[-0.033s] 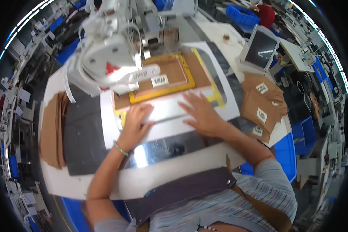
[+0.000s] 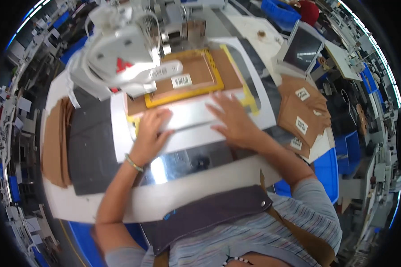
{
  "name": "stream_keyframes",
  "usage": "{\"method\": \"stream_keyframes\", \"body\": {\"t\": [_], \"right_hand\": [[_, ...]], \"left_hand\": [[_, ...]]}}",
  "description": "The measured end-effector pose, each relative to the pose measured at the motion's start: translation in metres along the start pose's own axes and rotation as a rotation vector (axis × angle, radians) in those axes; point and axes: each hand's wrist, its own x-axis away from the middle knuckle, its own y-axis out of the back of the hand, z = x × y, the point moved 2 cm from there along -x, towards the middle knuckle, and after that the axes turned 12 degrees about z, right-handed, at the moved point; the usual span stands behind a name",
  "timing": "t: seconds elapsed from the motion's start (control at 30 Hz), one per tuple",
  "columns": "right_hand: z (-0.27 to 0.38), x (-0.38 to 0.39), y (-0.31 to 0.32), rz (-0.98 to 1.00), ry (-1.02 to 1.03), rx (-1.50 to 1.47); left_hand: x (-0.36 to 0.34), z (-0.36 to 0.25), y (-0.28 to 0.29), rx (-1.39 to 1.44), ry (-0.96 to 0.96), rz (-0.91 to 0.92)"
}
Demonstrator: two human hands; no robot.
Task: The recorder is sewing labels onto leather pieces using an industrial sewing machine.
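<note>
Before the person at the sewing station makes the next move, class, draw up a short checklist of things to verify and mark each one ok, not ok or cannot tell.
1. Left hand flat on the white template plate: ok.
2. Right hand flat on the same plate, fingers spread: ok.
3. Both hands apart from the white machine head: ok, it stands behind them.
4. Brown panel lying inside the yellow frame: ok, it looks flat.
5. Needle position under the machine head: cannot tell, hidden.
6. Stack of brown pieces on the right, apart from the plate: ok.
</note>
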Motion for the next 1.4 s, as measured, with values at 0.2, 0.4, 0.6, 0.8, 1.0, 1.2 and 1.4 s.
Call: {"method": "stream_keyframes", "body": {"t": [0.2, 0.4, 0.6, 0.8, 1.0, 1.2, 1.4], "right_hand": [[-0.024, 0.035, 0.006, -0.094, -0.247, 0.104], [0.010, 0.034, -0.013, -0.030, -0.193, 0.029], [0.012, 0.017, -0.004, -0.112, -0.107, -0.234], [-0.011, -0.005, 0.005, -0.013, 0.031, 0.053], [-0.007, 0.006, 0.007, -0.072, -0.016, 0.048], [-0.024, -0.006, 0.010, -0.161, 0.037, 0.001], [-0.032, -0.007, 0.008, -0.201, 0.004, -0.066]], "left_hand": [[0.043, -0.003, 0.007, -0.184, 0.255, -0.207], [0.032, -0.015, -0.012, 0.047, 0.251, -0.146], [0.001, -0.015, -0.021, 0.050, 0.104, -0.016], [-0.004, -0.008, -0.007, -0.138, 0.063, 0.022], [-0.002, -0.004, -0.003, -0.113, 0.077, 0.008], [-0.007, 0.004, -0.002, -0.140, 0.111, -0.090], [-0.001, 0.005, -0.001, -0.161, 0.143, -0.099]]}}
